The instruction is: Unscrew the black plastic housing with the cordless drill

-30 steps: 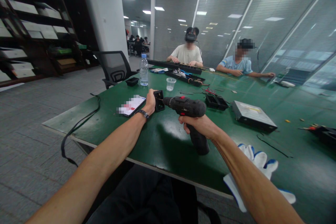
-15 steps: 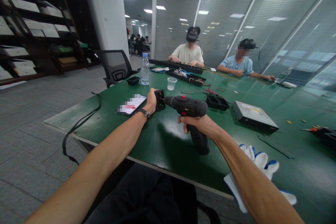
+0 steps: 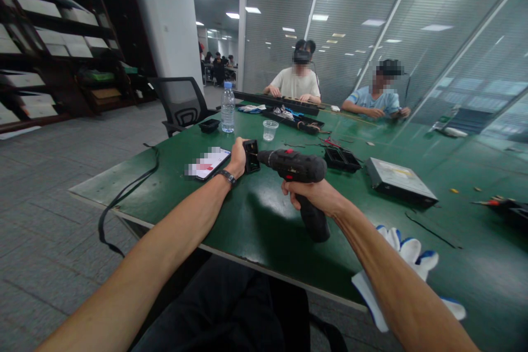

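Both hands stay almost as before: left hand (image 3: 236, 158) keeps gripping the part (image 3: 251, 156), right hand (image 3: 314, 196) stays closed on the drill (image 3: 295, 168), its tip at the part.

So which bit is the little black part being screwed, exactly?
On the green table, look just right of the phone. The small black part stands upright in the left hand, with the drill nose against it, unlike the black trays lying flat.

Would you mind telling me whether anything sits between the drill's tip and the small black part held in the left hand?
Nothing visible does: the drill tip points straight at the black part gripped by the left hand.
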{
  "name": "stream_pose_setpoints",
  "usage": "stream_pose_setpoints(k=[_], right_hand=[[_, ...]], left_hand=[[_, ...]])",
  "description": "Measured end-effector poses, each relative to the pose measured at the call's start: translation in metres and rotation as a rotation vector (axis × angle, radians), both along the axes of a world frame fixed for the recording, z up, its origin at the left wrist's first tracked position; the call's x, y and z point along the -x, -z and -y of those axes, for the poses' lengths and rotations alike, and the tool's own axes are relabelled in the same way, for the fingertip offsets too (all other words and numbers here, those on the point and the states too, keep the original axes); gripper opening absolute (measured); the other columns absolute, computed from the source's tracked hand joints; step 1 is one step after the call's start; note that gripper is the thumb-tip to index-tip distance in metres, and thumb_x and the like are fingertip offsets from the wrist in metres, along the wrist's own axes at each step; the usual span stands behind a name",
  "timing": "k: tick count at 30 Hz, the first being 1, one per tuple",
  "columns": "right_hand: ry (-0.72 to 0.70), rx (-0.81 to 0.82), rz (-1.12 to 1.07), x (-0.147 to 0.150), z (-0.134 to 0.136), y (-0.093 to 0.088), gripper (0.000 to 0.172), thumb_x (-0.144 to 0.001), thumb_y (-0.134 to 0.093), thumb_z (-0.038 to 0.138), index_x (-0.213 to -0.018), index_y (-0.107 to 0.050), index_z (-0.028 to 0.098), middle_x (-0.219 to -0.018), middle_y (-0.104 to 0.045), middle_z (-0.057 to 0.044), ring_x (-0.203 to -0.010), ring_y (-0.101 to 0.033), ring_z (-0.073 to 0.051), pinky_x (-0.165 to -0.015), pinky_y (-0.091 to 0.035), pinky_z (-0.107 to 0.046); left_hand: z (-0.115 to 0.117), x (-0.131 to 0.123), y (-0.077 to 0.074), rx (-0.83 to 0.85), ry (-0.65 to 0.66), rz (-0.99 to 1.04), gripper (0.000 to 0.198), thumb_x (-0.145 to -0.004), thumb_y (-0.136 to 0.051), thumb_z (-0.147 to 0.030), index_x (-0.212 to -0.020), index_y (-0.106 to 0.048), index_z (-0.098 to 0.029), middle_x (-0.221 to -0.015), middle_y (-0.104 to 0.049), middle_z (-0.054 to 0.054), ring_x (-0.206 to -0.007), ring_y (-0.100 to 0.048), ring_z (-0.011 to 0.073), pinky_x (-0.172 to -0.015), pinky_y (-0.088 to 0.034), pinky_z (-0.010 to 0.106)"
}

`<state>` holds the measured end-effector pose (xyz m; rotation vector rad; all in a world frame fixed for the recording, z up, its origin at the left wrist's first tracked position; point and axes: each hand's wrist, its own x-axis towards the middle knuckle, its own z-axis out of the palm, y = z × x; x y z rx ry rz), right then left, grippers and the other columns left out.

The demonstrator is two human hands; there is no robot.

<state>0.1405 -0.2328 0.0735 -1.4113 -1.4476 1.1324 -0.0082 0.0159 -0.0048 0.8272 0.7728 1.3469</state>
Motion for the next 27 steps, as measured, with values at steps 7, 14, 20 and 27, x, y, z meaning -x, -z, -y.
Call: stream_pose_setpoints(k=[7, 14, 20, 27], right_hand=[[0.014, -0.003, 0.031, 0.0012, 0.0004, -0.0008, 0.018, -0.072, -0.072, 0.038, -0.072, -0.068, 0.021, -0.049, -0.063, -0.001, -0.049, -0.051, -0.014, -0.056, -0.039, -0.029], [0.010, -0.005, 0.033, 0.0003, 0.0008, -0.0010, 0.017, -0.075, -0.073, 0.037, -0.072, -0.067, 0.021, -0.050, -0.063, -0.001, -0.050, -0.051, -0.015, -0.056, -0.040, -0.030], [-0.018, -0.026, 0.040, -0.0028, -0.0007, 0.0016, 0.017, -0.078, -0.071, 0.037, -0.079, -0.070, 0.020, -0.051, -0.064, 0.000, -0.050, -0.052, -0.015, -0.059, -0.039, -0.030], [-0.013, -0.022, 0.049, -0.0016, 0.0001, 0.0000, 0.018, -0.078, -0.072, 0.038, -0.079, -0.070, 0.020, -0.050, -0.064, 0.000, -0.050, -0.051, -0.015, -0.059, -0.038, -0.030]], left_hand=[[-0.0009, -0.0003, 0.0016, -0.006, -0.009, 0.020, 0.029, -0.093, -0.060, -0.048, -0.087, -0.070, -0.021, -0.069, -0.066, 0.001, -0.059, -0.062, 0.0188, -0.057, -0.050, 0.028], [0.0003, -0.0002, 0.0002, -0.001, -0.018, 0.011, 0.029, -0.094, -0.058, -0.047, -0.087, -0.070, -0.021, -0.070, -0.066, 0.001, -0.060, -0.062, 0.0195, -0.059, -0.050, 0.029], [0.0013, -0.0005, -0.0009, -0.006, 0.009, 0.004, 0.032, -0.095, -0.056, -0.048, -0.084, -0.069, -0.021, -0.067, -0.064, 0.001, -0.059, -0.059, 0.0191, -0.059, -0.050, 0.029], [-0.0005, -0.0002, 0.0011, -0.021, -0.006, -0.003, 0.031, -0.096, -0.056, -0.047, -0.085, -0.069, -0.021, -0.069, -0.065, 0.001, -0.059, -0.060, 0.0185, -0.061, -0.051, 0.028]])
